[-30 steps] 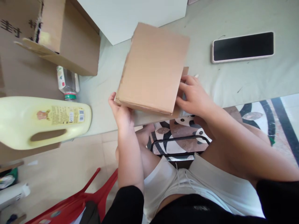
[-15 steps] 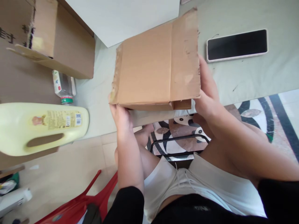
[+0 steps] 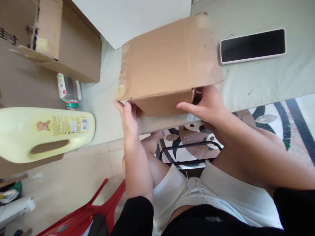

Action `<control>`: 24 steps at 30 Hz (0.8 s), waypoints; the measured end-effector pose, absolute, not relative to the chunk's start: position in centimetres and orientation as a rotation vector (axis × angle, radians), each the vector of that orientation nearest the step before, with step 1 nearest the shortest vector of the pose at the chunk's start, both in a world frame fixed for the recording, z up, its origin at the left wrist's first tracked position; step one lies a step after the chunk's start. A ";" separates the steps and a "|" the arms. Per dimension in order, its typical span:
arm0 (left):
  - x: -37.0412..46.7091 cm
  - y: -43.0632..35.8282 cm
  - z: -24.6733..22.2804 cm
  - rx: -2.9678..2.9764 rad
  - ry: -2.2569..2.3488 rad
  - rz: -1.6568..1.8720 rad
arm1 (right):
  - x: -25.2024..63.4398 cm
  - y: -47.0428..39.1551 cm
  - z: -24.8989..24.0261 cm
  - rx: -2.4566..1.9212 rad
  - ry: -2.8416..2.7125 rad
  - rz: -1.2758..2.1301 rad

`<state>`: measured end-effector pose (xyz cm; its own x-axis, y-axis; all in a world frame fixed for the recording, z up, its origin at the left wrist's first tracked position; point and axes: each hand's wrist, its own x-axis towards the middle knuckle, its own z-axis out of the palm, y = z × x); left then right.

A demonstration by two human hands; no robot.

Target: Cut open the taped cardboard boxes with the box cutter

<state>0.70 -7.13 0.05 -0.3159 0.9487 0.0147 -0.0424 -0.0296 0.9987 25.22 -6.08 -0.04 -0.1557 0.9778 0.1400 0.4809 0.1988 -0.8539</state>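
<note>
Cardboard box [image 3: 157,62] in both hands, held above the near edge of the cloth-covered table [image 3: 248,77], its broad brown face turned up and slightly tilted; whether its underside touches the cloth is hidden. The left grip [image 3: 129,123] grasps the near left corner, thumb up at the end opening and fingers under the left flap [image 3: 125,72]. The right grip [image 3: 208,103] grasps the opposite end, its thumb laid along the near side and its other fingers tucked under the wide right flap [image 3: 203,49], partly out of sight. Both flaps stick outward, with scuffed, torn-looking edges. To the right, apart from the box, a phone [image 3: 253,46] in a pale case lies flat with its screen dark. On the left are a pale yellow jug [image 3: 66,126] with a printed label and a clear bottle [image 3: 70,88] whose green cap is just beside the jug. Behind the bottle sits a brown carton [image 3: 82,46], and beyond the box a white panel [image 3: 145,16] fills the far edge.
</note>
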 end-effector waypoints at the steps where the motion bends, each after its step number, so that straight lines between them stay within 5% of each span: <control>1: 0.5 -7.2 0.2 1.039 1.383 1.511 | 25.3 -5.9 0.0 -1.413 -1.720 0.841; 17: 0.2 -7.7 0.4 1.156 1.372 1.535 | 26.8 -5.2 1.7 -1.456 -1.670 0.538; 24: 0.4 -7.7 0.8 1.198 1.352 1.682 | 26.6 -4.6 1.3 -1.228 -1.297 0.659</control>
